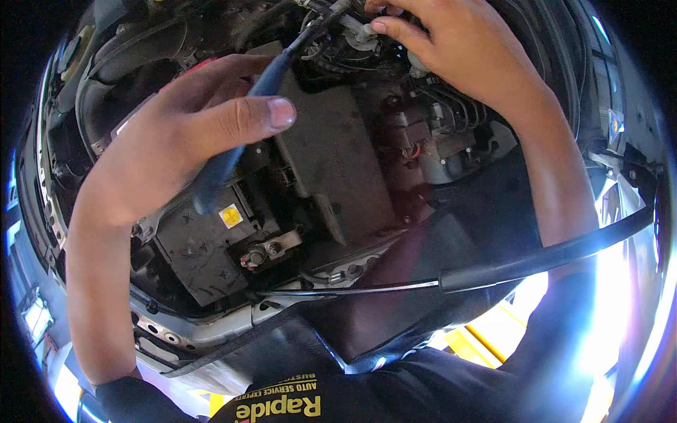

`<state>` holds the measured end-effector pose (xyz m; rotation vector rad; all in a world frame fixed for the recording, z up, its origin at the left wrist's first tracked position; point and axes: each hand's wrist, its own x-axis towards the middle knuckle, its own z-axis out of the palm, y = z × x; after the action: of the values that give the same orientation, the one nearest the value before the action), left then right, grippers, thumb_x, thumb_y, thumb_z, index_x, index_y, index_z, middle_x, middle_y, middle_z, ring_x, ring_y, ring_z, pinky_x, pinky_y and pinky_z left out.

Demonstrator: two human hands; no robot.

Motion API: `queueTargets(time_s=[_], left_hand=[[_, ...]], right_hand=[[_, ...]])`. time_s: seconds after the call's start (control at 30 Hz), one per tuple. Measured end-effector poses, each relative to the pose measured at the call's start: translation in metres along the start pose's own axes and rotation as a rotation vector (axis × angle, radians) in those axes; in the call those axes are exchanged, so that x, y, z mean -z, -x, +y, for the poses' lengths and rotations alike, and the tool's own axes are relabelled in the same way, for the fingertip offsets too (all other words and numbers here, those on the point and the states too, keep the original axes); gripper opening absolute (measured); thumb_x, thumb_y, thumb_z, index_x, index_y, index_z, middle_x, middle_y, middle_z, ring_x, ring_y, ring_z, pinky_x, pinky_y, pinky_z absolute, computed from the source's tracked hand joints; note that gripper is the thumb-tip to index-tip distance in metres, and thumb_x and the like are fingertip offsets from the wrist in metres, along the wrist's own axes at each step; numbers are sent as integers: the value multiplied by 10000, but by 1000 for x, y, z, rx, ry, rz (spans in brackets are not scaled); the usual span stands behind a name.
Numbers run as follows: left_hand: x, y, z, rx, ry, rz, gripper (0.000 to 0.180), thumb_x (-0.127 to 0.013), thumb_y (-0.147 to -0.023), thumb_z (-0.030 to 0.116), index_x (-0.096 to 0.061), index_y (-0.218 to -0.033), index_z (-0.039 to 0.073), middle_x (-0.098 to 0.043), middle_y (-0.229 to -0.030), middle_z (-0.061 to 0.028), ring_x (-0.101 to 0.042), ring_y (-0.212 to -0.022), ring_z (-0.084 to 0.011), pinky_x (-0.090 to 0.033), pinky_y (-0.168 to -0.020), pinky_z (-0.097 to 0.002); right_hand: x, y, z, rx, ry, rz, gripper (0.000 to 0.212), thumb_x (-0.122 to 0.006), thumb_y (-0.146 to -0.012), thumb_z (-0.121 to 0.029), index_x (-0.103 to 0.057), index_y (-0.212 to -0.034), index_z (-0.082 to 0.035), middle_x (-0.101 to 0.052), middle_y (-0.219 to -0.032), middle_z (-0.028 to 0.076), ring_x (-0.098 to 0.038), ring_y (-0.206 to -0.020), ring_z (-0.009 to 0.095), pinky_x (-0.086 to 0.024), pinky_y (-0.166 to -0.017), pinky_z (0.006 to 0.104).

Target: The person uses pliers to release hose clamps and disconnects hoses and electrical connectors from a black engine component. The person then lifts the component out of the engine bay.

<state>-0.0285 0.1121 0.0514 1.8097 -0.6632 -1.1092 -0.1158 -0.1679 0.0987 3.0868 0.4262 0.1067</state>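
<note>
My left hand [190,134] is closed around a slim tool with a tapered blue handle [265,84], its thumb lying over the handle. The tool slants up and right, and its narrow front end reaches in among engine parts at the top edge. Close to that end, my right hand [451,35] has its fingers bent and its thumb against a greyish metal fitting [361,34]. The frame's top edge cuts off part of those fingers, so what they grip cannot be made out. Below both hands sits a black plastic box cover [338,148].
A car battery [201,247] with a yellow round label and a metal terminal clamp [273,248] lies at lower left. A metal prop rod with a black sleeve [543,262] crosses before my body. A module with pipes [451,151] stands at right. A dark cover [451,240] drapes the near edge.
</note>
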Motion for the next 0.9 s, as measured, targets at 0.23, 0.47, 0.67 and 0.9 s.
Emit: queueTargets(time_s=[0.23, 0.47, 0.67, 0.9], left_hand=[[-16, 11, 10, -87, 254, -14, 810, -729, -922, 502, -483, -1487, -25, -640, -1292, -99, -648, -1083, -174, -491, -962, -304], [-28, 32, 9, -48, 504, -18, 646, -606, -1039, 277, -354, -1551, -26, -601, -1354, -119, -619, -1234, -192, -501, -1039, -347], [-26, 39, 19, -213, 470, -31, 668, -606, -965, 134, -346, -1554, -43, -532, -1434, -146, -600, -1254, -217, -507, -1021, -347], [-19, 25, 24, -250, 374, -101, 571, -621, -808, -124, -580, -1362, 7, -586, -1263, -82, -653, -1015, -192, -566, -887, -323]], right_hand=[[-5, 8, -30, 88, -57, 122, 522, -802, -817, -203, -609, -1298, -140, -641, -1244, 81, -628, -1186, 308, -514, -954, 406], [-66, 21, -71, 289, -272, 552, 794, -877, -756, -274, -511, -1456, -191, -551, -1432, 149, -595, -1201, 325, -457, -978, 472], [-47, 13, -58, 269, -484, 401, 923, -930, -668, -207, -473, -1467, -143, -553, -1415, 181, -575, -1301, 323, -430, -1074, 459], [-18, 9, -38, 106, -760, 193, 947, -870, -655, 13, -388, -1470, -6, -547, -1194, 95, -605, -1243, 267, -443, -1124, 408]])
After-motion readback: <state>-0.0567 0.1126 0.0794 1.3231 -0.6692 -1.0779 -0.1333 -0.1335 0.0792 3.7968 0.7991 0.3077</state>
